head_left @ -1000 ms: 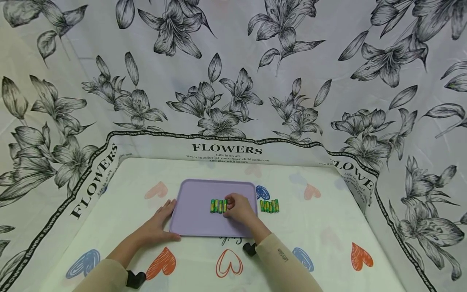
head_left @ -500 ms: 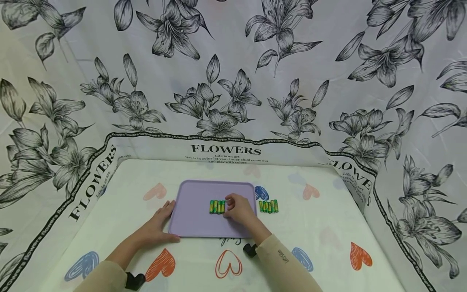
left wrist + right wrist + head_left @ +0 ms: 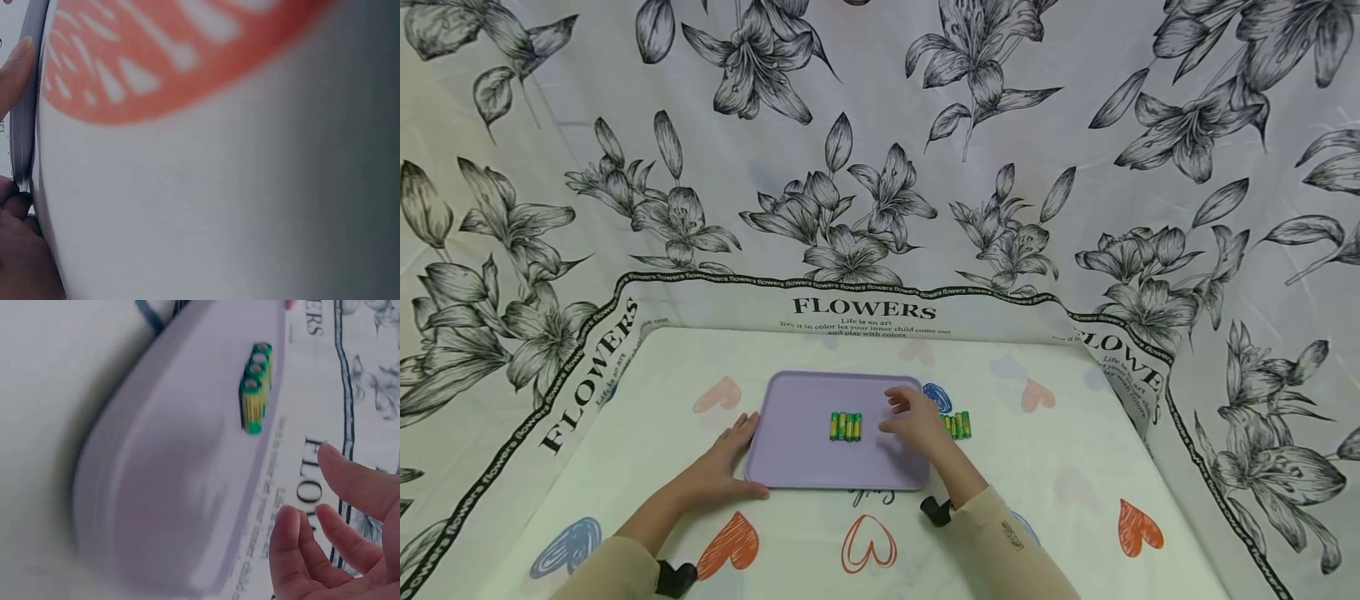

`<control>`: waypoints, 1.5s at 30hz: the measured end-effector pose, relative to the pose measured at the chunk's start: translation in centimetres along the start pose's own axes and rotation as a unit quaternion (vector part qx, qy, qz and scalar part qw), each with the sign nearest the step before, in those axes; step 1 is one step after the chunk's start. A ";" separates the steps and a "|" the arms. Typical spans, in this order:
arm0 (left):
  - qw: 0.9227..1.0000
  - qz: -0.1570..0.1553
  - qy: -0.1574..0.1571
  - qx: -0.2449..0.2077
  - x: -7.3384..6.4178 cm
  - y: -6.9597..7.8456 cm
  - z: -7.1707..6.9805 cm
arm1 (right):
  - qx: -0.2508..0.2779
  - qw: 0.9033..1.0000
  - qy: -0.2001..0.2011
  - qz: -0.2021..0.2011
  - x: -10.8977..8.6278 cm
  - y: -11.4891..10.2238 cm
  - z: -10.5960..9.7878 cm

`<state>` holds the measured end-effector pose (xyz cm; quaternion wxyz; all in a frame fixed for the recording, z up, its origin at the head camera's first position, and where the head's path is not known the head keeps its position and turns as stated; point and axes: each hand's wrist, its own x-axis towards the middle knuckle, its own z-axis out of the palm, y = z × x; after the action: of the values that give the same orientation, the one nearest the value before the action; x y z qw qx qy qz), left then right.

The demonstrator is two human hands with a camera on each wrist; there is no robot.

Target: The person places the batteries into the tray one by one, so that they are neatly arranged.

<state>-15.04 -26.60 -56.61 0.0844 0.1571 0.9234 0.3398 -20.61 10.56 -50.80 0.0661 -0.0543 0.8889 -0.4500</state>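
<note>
A lilac tray point(image 3: 805, 462) lies on the table, with several green-and-yellow batteries point(image 3: 846, 427) side by side in a row near its middle. My left hand point(image 3: 724, 462) rests at the tray's left edge, fingers along the side and thumb at the near corner. In the left wrist view the thumb point(image 3: 15, 72) shows against the tray rim point(image 3: 28, 119). Above the tray's right part hovers my right hand point(image 3: 917, 421), fingers loosely bent and holding nothing. From the right wrist view, the battery row point(image 3: 255, 394) stands apart from the right hand's fingers point(image 3: 290, 550).
Beyond the tray's right edge lies a second group of batteries point(image 3: 958, 425), partly hidden behind the right hand. A white cloth point(image 3: 1075, 467) with heart prints covers the table. Flower-printed curtains point(image 3: 850, 200) enclose the back and sides.
My right hand has let go of the battery row and moved right, toward the tray's right edge. The batteries on the tray sit closer together. The left hand stays put.
</note>
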 end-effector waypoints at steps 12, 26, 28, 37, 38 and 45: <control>1.000 -0.002 -0.001 0.000 0.1 0.1 -0.1 | -0.025 0.998 0.056 0.029 -0.7 4.3 -5.4; 1.000 -0.001 -0.001 0.001 -0.1 -0.2 0.1 | -0.083 0.991 0.015 0.102 -1.1 10.2 -8.4; 1.000 -0.001 -0.001 0.000 -0.1 -0.3 0.2 | -0.081 0.990 0.010 0.112 -1.2 10.5 -8.4; 1.000 -0.003 0.000 0.001 0.0 -0.2 0.2 | -0.084 0.990 0.021 0.108 -1.5 10.8 -8.8; 1.000 -0.003 -0.001 0.001 0.0 -0.2 0.1 | -0.081 0.990 0.024 0.111 -1.5 10.8 -8.9; 1.000 -0.002 0.001 -0.001 0.0 -0.2 0.2 | -0.025 0.992 0.051 0.113 -1.5 10.8 -9.0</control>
<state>-15.00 -26.62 -56.87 0.0841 0.1553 0.9235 0.3405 -21.06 24.25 -54.16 0.0697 0.0684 0.9025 -0.4194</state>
